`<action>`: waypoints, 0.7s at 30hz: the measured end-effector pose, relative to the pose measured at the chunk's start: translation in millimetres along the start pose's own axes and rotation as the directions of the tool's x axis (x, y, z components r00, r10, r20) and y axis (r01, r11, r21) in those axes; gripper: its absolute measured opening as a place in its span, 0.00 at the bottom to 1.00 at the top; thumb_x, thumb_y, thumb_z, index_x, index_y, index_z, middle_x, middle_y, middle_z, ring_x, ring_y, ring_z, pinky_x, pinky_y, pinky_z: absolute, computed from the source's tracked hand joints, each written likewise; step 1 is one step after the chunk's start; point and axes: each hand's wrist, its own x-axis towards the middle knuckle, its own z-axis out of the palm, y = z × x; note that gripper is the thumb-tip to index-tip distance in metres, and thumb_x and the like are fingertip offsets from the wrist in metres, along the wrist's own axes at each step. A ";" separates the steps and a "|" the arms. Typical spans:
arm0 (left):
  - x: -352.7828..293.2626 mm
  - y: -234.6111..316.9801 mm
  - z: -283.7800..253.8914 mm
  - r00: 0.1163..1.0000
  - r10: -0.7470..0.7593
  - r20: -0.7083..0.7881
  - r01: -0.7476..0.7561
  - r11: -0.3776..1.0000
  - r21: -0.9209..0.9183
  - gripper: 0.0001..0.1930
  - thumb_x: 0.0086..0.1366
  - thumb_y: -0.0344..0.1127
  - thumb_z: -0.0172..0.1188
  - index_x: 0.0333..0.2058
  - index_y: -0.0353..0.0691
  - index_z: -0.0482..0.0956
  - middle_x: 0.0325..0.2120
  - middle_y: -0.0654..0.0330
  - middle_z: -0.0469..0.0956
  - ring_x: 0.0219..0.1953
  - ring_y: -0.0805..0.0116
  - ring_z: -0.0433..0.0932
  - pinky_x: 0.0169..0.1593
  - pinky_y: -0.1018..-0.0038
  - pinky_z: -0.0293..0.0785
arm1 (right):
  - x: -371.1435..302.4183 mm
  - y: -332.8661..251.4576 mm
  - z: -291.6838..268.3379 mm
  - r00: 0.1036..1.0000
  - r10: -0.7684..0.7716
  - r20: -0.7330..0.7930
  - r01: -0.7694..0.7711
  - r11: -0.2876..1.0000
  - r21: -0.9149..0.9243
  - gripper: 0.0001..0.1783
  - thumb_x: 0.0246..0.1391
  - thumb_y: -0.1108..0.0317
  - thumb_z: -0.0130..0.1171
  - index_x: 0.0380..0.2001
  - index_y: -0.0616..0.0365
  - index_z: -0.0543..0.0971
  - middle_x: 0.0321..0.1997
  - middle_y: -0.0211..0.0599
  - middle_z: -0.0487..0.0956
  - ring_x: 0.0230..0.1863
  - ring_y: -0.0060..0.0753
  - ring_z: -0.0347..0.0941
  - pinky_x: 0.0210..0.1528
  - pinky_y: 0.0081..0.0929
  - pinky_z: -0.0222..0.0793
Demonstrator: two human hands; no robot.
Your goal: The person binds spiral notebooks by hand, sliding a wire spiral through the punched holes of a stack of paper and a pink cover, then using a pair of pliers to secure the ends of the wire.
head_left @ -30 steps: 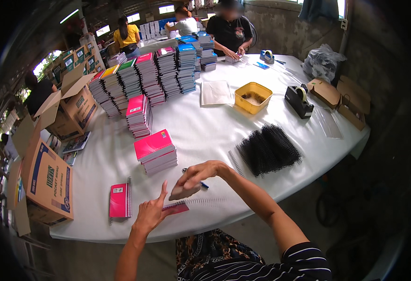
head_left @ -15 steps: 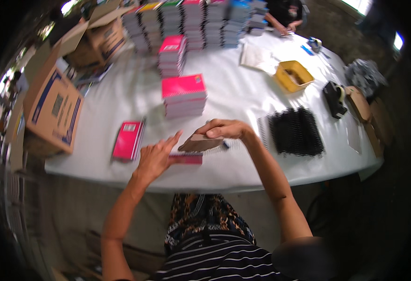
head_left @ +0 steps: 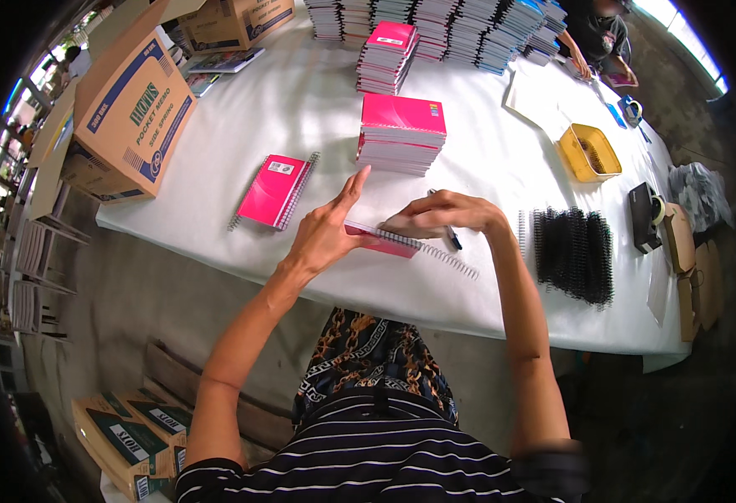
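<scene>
**Pink notebook pinned between our hands, close to the table's near edge**

Our left hand (head_left: 322, 230) grips the left end of a slim pink-covered paper notebook (head_left: 391, 244), index finger raised. Our right hand (head_left: 452, 214) is curled at its spine; motion blur means we cannot tell what its fingers grasp. One thin grey spiral coil (head_left: 450, 261) runs along that spine and trails free past the notebook's right end.

The near edge of the white-clothed table (head_left: 477, 172) runs just below both hands, leaving only a narrow strip on our side. One dark capped pen (head_left: 454, 240) lies just under the right hand, in its way.

Left of the left hand sits one pink coil-bound notebook (head_left: 275, 191). Right of the right hand we count one loose grey coil (head_left: 521, 233), then a tangled heap of black spiral coils (head_left: 577, 256), too many to count, and one black tape dispenser (head_left: 643, 218).

Straight beyond the hands, one squat stack of pink notebooks (head_left: 401, 138) blocks the way, with one taller pink-topped stack (head_left: 384, 59) behind it. White cloth stretches from the squat stack rightward to one yellow plastic tub (head_left: 590, 152). Far left of the hands stand two brown cardboard boxes (head_left: 133, 117).
</scene>
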 end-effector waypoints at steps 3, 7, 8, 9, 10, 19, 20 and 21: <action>-3.6 -2.7 16.9 0.993 -0.079 -0.087 0.054 0.963 -0.264 0.59 0.44 0.47 0.75 0.69 0.56 0.42 0.60 0.50 0.67 0.51 0.49 0.76 0.48 0.63 0.79 | -4.8 13.9 1.2 0.990 0.005 -0.138 0.002 0.999 0.046 0.37 0.49 0.37 0.55 0.50 0.58 0.79 0.49 0.49 0.79 0.51 0.44 0.73 0.60 0.36 0.61; -12.6 -14.4 29.1 0.977 -0.202 -0.073 0.151 0.888 -0.435 0.59 0.43 0.42 0.76 0.69 0.55 0.43 0.55 0.50 0.73 0.53 0.52 0.76 0.50 0.68 0.77 | 0.6 -11.3 1.1 0.998 0.053 -0.034 -0.056 0.993 -0.106 0.38 0.50 0.38 0.54 0.51 0.61 0.78 0.49 0.49 0.79 0.50 0.43 0.74 0.56 0.36 0.65; -15.1 -17.6 33.3 0.977 -0.195 -0.085 0.136 0.881 -0.453 0.58 0.44 0.41 0.76 0.69 0.54 0.43 0.54 0.50 0.74 0.51 0.54 0.78 0.50 0.69 0.78 | 5.9 0.4 4.5 0.997 0.058 -0.059 -0.068 0.982 -0.174 0.39 0.49 0.37 0.54 0.51 0.62 0.78 0.49 0.49 0.79 0.50 0.44 0.74 0.55 0.37 0.66; -15.5 -20.6 34.5 0.977 -0.187 -0.103 0.118 0.876 -0.468 0.57 0.45 0.40 0.75 0.69 0.54 0.44 0.53 0.51 0.75 0.50 0.57 0.79 0.49 0.70 0.78 | 8.5 8.6 4.8 0.996 -0.082 -0.038 0.084 0.995 0.047 0.39 0.50 0.37 0.54 0.51 0.62 0.78 0.49 0.49 0.79 0.50 0.45 0.74 0.55 0.36 0.67; -13.1 -18.2 35.7 0.975 -0.200 -0.101 0.127 0.866 -0.484 0.56 0.46 0.38 0.75 0.69 0.53 0.45 0.53 0.51 0.75 0.47 0.61 0.80 0.48 0.71 0.78 | 3.6 20.1 2.0 0.976 -0.210 -0.049 0.215 0.940 0.265 0.39 0.50 0.37 0.53 0.51 0.61 0.78 0.49 0.49 0.79 0.50 0.45 0.74 0.55 0.36 0.67; -18.0 -9.9 35.8 0.962 -0.271 -0.020 0.191 0.727 -0.659 0.48 0.55 0.27 0.68 0.69 0.51 0.48 0.56 0.54 0.73 0.38 0.82 0.74 0.48 0.79 0.73 | 3.5 -3.0 0.5 0.984 -0.172 -0.036 0.176 0.964 0.201 0.35 0.50 0.39 0.53 0.48 0.59 0.80 0.46 0.49 0.80 0.50 0.43 0.72 0.56 0.33 0.62; -17.8 -10.6 39.0 0.967 -0.253 -0.044 0.165 0.742 -0.650 0.48 0.55 0.24 0.67 0.69 0.52 0.48 0.56 0.54 0.73 0.36 0.83 0.73 0.45 0.79 0.74 | 1.4 -9.1 0.6 0.998 0.033 -0.053 -0.034 0.999 -0.020 0.34 0.50 0.40 0.54 0.47 0.59 0.80 0.46 0.45 0.80 0.51 0.40 0.72 0.56 0.32 0.63; -17.1 -12.5 39.2 0.972 -0.224 -0.068 0.130 0.760 -0.637 0.48 0.55 0.21 0.65 0.69 0.53 0.48 0.56 0.54 0.73 0.34 0.83 0.73 0.41 0.80 0.75 | 1.4 -4.6 4.9 0.993 0.012 -0.121 -0.006 0.999 0.051 0.34 0.50 0.40 0.54 0.48 0.59 0.80 0.46 0.45 0.80 0.50 0.40 0.73 0.56 0.32 0.63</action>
